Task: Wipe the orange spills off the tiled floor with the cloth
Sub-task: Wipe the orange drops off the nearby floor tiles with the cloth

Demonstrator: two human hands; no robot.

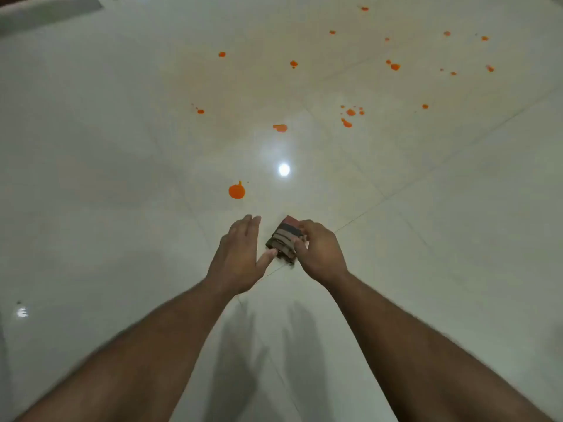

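Cloth [285, 242] sits folded into a small striped bundle, held above the tiled floor [91, 178] between my two hands. My right hand [320, 254] grips it, fingers curled over its far edge and thumb pressed on its near side. My left hand [240, 257] is spread with straight fingers just beside the bundle, its thumb tip touching the cloth's lower left corner. I think the cloth is clear of the floor, though the blur makes that hard to judge. Orange spills lie ahead, untouched: the largest drop [236, 191] is near, just beyond my left fingertips, a smaller smear [280, 127] further out, and a scatter of spots [348, 115] toward the far right. A bright light reflection [284, 169] glares on the tiles between them
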